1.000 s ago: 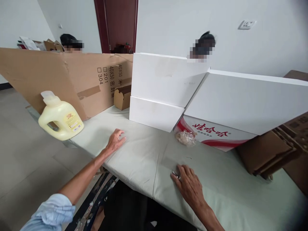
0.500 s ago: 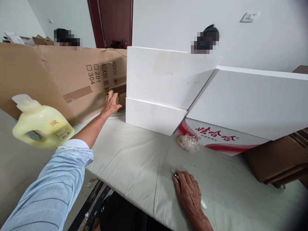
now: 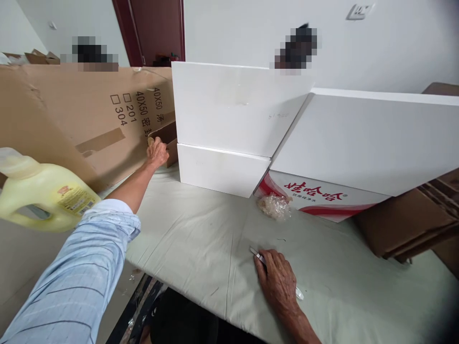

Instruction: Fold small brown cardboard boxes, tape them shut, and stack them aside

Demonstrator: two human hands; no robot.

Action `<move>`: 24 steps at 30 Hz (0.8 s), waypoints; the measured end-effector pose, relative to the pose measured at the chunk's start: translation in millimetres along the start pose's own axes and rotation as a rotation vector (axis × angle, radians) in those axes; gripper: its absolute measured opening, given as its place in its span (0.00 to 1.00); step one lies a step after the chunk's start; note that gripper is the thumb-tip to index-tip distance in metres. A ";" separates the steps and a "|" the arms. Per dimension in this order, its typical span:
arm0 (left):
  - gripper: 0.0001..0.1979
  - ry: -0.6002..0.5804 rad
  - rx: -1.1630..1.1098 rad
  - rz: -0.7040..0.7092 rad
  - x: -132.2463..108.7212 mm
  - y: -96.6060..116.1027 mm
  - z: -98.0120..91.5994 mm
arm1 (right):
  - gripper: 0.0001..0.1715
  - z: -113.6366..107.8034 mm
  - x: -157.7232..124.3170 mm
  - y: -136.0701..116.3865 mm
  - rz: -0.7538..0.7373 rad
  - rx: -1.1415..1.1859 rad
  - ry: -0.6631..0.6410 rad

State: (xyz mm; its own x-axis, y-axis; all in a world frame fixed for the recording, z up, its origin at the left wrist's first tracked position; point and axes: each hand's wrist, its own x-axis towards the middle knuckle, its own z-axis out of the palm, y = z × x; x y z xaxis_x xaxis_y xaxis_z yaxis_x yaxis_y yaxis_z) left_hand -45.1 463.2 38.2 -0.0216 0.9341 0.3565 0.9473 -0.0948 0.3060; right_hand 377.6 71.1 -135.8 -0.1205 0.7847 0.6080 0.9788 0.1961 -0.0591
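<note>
My left hand (image 3: 158,153) reaches to the gap between the large brown cardboard box (image 3: 100,110) and the white panels. Its fingers are closed around what looks like a roll of tan tape (image 3: 150,141), mostly hidden by the hand. On the green-grey cloth, my right hand (image 3: 278,282) lies palm down, closed over a utility knife (image 3: 260,257). The knife's tip points away to the left and its white end (image 3: 300,293) shows beyond the palm. A crumpled clear plastic wrapper (image 3: 275,206) lies ahead of the right hand.
White panels (image 3: 222,110) stand upright across the table (image 3: 201,229). Behind them is a white-and-red carton (image 3: 315,196). Brown cardboard (image 3: 401,229) is stacked at the right. A yellow jug (image 3: 53,196) is at the left. Two people's heads show beyond the boxes.
My left hand has closed its fingers on the tape roll and drawn slightly nearer. The right hand stays on the knife. The view has shifted a little to the right.
</note>
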 end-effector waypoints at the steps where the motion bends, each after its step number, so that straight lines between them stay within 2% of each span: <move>1: 0.19 0.009 0.001 -0.015 -6.7 -2.0 -5.8 | 0.16 1.0 -0.2 -0.1 -0.002 -0.004 0.006; 4: 0.19 0.046 0.002 -0.047 -34.1 -10.8 -29.7 | 0.18 3.8 0.0 0.0 -0.009 -0.027 0.029; 7: 0.16 0.095 0.007 -0.051 -73.6 -22.1 -59.4 | 0.19 5.7 0.9 0.3 -0.019 -0.045 0.045; 13: 0.13 0.224 -0.037 -0.002 -176.2 -42.9 -120.8 | 0.17 8.2 3.5 0.5 0.047 0.002 -0.009; 17: 0.13 0.286 -0.128 0.038 -245.2 -43.9 -157.2 | 0.16 7.1 6.9 -2.0 0.092 0.052 -0.036; 22: 0.17 0.258 -0.376 0.118 -307.7 -28.9 -187.1 | 0.10 -3.3 16.4 -11.7 0.136 0.141 -0.068; 23: 0.17 0.217 -0.498 0.095 -315.3 -25.7 -190.5 | 0.12 -9.0 19.5 -15.3 0.135 0.159 -0.072; 24: 0.17 0.152 -0.646 0.047 -321.3 -22.8 -192.8 | 0.19 -16.9 22.9 -19.7 0.131 0.193 -0.078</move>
State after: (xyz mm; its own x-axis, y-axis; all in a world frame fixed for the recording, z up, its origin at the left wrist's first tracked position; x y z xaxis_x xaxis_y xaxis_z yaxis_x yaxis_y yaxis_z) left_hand -121.4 98.9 86.8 -0.0749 0.8696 0.4880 0.5674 -0.3653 0.7380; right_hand 358.4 75.3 -107.4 -0.0148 0.8523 0.5228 0.9380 0.1930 -0.2881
